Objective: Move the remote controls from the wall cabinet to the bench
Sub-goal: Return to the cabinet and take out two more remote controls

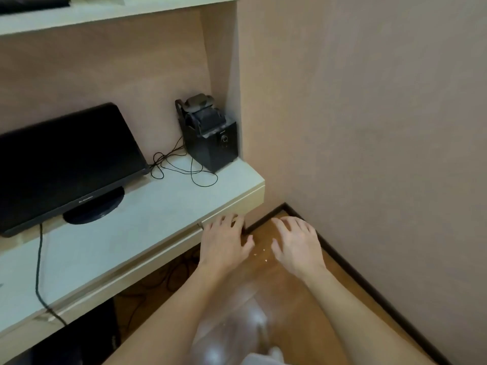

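Grip, left hand [226, 242]: fingers spread, palm down, empty, fingertips at the front edge of the counter [158, 219]. Grip, right hand [295, 243]: likewise splayed and empty, over the wooden floor [303, 283], just beside the left at its 3 o'clock.

Contents, left to right:
- Monitor [63, 164] — dark screen on a round foot, at the counter's 9 o'clock; cut off by the frame edge.
- Thin black cable [181, 169], looped loosely between monitor and speaker.
- Black speaker [213, 143] at the counter's 1 o'clock corner, against the cabinet side panel [218, 54].
- Remote controls [200, 106] — dark, slim shapes apparently propped on top of the speaker, leaning on the back wall; at 12 o'clock from the left hand, well apart from it.
- Bare wall [369, 101], filling the right.

Handling, judged: the remotes look light and rigid with smooth plastic shells; best pinched across the narrow body, mid-length, and lifted one at a time so the rest do not slide off.

Hard to make out: how many remotes there are, and whether a holder carries them. Dark item on the upper shelf [105, 15], 11 o'clock, is cut off. No bench is in view.
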`<state>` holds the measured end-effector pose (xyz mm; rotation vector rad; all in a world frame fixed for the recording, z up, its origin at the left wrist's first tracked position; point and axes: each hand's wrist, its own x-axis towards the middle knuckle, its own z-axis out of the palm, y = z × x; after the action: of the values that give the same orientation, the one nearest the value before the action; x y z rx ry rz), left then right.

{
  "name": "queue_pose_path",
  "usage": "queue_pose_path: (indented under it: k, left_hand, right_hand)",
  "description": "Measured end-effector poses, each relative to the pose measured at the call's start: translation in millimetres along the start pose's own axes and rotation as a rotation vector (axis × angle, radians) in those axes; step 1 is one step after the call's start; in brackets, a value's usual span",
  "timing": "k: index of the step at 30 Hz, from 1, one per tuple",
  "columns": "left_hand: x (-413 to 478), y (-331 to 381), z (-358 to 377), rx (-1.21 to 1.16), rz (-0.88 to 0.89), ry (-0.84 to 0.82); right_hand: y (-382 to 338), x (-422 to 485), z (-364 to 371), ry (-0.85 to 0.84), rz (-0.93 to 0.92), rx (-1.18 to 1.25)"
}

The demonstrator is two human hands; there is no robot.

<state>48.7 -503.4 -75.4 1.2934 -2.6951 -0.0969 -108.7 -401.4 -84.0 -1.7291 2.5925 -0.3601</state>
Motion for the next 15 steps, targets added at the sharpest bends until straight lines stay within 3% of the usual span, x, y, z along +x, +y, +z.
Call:
queue_pose_path:
  k: [8,15]
  left_hand:
    - [65,-6,4,0.02,-0.124,-0.004]
    - [104,-48,7,0.031,-0.242,-0.003]
  right_hand:
    - [18,96,16,-0.044,-0.126,0.016]
    - [-11,164,36,-0.073,-0.242,0.04]
